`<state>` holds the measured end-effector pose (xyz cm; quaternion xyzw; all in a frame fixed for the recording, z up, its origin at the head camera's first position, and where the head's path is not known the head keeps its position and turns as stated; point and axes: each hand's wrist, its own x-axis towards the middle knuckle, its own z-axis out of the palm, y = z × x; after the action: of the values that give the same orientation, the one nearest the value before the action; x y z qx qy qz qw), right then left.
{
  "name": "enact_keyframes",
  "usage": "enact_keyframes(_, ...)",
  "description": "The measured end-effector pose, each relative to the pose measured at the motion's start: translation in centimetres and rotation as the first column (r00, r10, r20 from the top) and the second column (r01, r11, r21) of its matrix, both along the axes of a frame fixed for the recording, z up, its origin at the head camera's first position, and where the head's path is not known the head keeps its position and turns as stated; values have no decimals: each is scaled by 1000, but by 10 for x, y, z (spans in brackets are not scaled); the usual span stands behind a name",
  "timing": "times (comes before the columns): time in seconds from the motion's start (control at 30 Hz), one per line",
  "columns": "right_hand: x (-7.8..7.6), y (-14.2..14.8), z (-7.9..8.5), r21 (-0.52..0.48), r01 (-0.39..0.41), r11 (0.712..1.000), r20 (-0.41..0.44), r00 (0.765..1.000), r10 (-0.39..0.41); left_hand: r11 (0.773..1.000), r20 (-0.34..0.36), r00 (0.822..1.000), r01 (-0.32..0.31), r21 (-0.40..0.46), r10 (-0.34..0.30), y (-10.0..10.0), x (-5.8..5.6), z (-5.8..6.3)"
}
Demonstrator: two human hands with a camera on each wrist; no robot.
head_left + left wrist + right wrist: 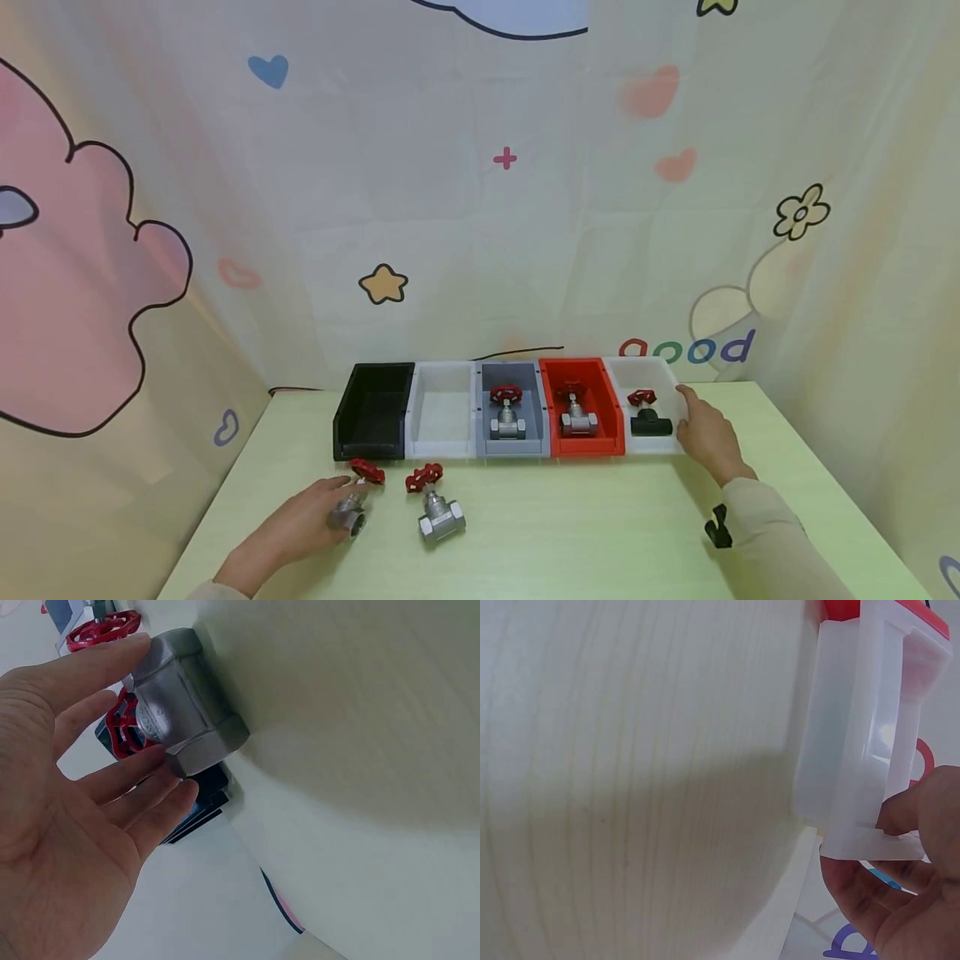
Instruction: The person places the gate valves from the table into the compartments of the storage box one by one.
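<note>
My left hand (300,518) holds a silver gate valve (184,705) with a red handwheel (367,472) by the ends of its body, thumb on one end and fingertips at the other. It is close over the table, in front of the black bin (372,450). At the far right of the bin row, my right hand (708,437) grips the side wall of a white bin (840,742), thumb inside and fingers outside. That bin contains a valve (651,421) with a black body and red handwheel. Another silver valve (441,521) lies right of my left hand.
Five bins stand joined along the back of the table (570,533). The grey-blue bin (487,450) and the red bin (611,442) each hold a silver valve with a red handwheel. Between black and grey-blue is another white bin (442,417). A patterned curtain (450,192) hangs behind.
</note>
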<state>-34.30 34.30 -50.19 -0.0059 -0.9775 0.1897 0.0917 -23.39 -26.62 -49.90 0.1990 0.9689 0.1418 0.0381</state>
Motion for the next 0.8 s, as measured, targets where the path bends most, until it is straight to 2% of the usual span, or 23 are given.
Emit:
enact_keyframes(0.13, 0, -1, 1, 1, 3, 1000, 12, 1000, -3, 998, -8, 998, 57, -16, -57, -2, 1, -5)
enact_keyframes(0.47, -1, -2, -1, -2, 18, 1000, 27, 999, -18, 998, 12, 998, 55, -27, -55, 1, -2, -8)
enact_keyframes(0.8, 0, -2, 1, -10, 1, 1000, 19, 1000, -1, 996, -12, 996, 83, -35, -83, 2, -5, -10)
